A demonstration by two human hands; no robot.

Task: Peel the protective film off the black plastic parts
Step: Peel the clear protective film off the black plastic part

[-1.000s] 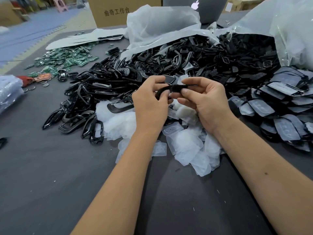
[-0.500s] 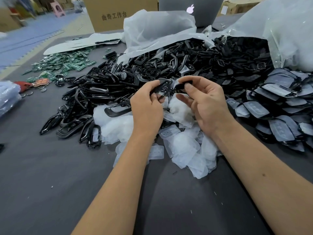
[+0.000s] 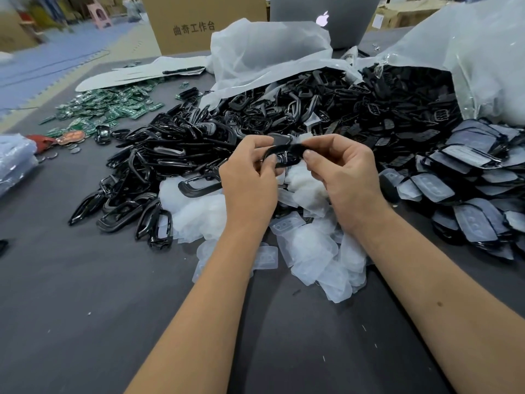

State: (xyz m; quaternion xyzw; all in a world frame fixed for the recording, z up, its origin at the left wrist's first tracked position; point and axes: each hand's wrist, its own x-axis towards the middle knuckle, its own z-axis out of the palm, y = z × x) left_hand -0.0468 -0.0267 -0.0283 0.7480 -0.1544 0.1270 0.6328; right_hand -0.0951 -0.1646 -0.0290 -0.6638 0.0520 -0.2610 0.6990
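Note:
Both hands hold one black plastic part (image 3: 284, 155) above the table's middle. My left hand (image 3: 250, 183) pinches its left end between thumb and fingers. My right hand (image 3: 343, 177) grips its right end, where a bit of clear film (image 3: 305, 139) shows at the fingertips. Beneath the hands lies a heap of peeled translucent film pieces (image 3: 312, 245). A large pile of bare black frames (image 3: 159, 166) spreads to the left. Film-covered black parts (image 3: 471, 189) are stacked at the right.
The dark grey table (image 3: 85, 308) carries green circuit boards (image 3: 113, 109) at the far left and an open plastic bag (image 3: 468, 58) spilling black parts at the back right. A cardboard box (image 3: 199, 24) and a laptop (image 3: 326, 18) stand behind. A plastic bundle (image 3: 14, 163) lies at the left edge.
The hands came back together on the black part after briefly parting, and both sit slightly lower over the film heap. The view shifted a little.

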